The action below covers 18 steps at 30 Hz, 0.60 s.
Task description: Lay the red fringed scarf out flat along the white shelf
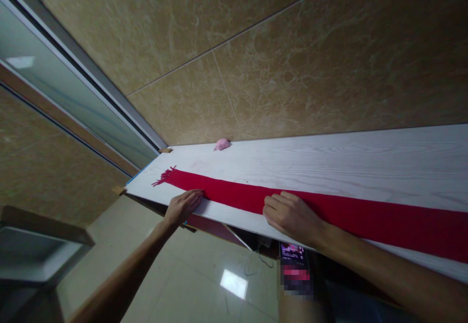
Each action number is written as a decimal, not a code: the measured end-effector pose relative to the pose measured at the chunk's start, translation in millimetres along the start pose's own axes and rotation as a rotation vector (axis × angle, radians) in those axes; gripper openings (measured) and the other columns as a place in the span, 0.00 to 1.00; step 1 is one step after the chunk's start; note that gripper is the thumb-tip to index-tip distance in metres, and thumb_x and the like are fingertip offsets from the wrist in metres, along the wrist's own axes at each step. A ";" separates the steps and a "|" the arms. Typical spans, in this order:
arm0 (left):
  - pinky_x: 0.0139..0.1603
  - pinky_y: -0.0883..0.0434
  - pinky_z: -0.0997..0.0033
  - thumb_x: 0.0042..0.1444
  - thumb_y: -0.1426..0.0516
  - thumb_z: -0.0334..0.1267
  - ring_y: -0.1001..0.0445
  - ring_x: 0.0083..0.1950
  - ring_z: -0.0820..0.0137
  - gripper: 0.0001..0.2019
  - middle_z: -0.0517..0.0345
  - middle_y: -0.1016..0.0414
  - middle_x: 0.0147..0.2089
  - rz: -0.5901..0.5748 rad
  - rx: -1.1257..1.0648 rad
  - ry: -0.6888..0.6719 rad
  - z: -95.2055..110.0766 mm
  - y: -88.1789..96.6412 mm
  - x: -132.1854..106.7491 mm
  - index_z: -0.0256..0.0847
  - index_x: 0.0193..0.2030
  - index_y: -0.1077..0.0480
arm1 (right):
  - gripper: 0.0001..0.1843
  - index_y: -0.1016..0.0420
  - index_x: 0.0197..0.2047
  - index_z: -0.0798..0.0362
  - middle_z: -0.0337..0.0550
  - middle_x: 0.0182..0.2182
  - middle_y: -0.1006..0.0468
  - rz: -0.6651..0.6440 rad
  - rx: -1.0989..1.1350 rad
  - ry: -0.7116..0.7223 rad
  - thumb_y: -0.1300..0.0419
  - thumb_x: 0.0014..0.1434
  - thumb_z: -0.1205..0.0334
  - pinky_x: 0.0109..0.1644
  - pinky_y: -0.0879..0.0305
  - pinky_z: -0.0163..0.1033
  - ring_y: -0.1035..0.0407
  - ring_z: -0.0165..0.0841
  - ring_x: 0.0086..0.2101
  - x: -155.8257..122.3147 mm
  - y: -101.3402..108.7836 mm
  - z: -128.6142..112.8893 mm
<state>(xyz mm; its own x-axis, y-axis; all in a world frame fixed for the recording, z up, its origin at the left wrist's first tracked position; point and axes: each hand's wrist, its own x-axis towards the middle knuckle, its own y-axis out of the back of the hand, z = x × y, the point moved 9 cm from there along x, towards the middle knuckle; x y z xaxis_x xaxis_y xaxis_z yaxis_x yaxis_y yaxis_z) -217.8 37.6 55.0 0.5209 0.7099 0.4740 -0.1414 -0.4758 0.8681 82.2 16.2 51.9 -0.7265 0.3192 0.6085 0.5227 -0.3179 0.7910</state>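
Note:
A long red scarf [237, 194] lies stretched along the white wood-grain tabletop [365, 162], its fringed end toward the far left and the rest running out of view at the right. My left hand [184, 205] is at the scarf's near edge, a little in from the fringe, with fingers pressed together on the cloth. Further right, my right hand [292, 216] is closed, its curled fingers on the scarf and the forearm crossing over the fabric. The fingertips of the right hand are hidden under the knuckles.
A small pink object [222, 144] sits against the tan marbled wall [292, 69] at the table's back. Below the front edge, a phone [292, 257] with a lit screen, partly pixelated, rests near a leg. Cables hang there. A box-like frame [44, 245] stands lower left.

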 end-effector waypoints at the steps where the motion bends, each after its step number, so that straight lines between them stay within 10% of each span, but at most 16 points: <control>1: 0.48 0.20 0.73 0.74 0.48 0.41 0.16 0.46 0.67 0.14 0.52 0.15 0.50 0.005 -0.001 0.001 0.4 -0.1 -0.6 0.41 0.52 0.22 | 0.11 0.30 0.33 0.52 0.39 0.31 0.27 0.006 -0.001 0.012 0.43 0.63 0.77 0.37 0.50 0.42 0.37 0.35 0.33 0.0 0.0 -1.1; 14: 0.47 0.23 0.65 0.70 0.45 0.38 0.21 0.44 0.62 0.10 0.50 0.18 0.43 0.012 0.060 0.050 -1.3 4.0 2.4 0.42 0.46 0.22 | 0.06 0.28 0.36 0.52 0.39 0.34 0.26 -0.132 0.184 -0.031 0.40 0.64 0.72 0.38 0.45 0.41 0.35 0.34 0.35 0.0 -13.8 4.3; 18: 0.57 0.25 0.52 0.66 0.44 0.35 0.24 0.58 0.54 0.17 0.44 0.21 0.58 -0.066 0.098 0.084 -18.7 -0.1 12.5 0.41 0.60 0.26 | 0.05 0.28 0.37 0.53 0.41 0.36 0.25 -0.168 0.238 -0.074 0.40 0.65 0.72 0.40 0.43 0.41 0.33 0.35 0.37 0.3 -18.0 8.5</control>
<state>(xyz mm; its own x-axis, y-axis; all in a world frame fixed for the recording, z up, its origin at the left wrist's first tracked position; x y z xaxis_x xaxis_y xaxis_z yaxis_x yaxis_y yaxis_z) -227.0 56.3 63.6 0.4533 0.7804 0.4307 -0.0243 -0.4722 0.8812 76.3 29.6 38.4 -0.7821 0.4163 0.4637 0.4938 -0.0400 0.8687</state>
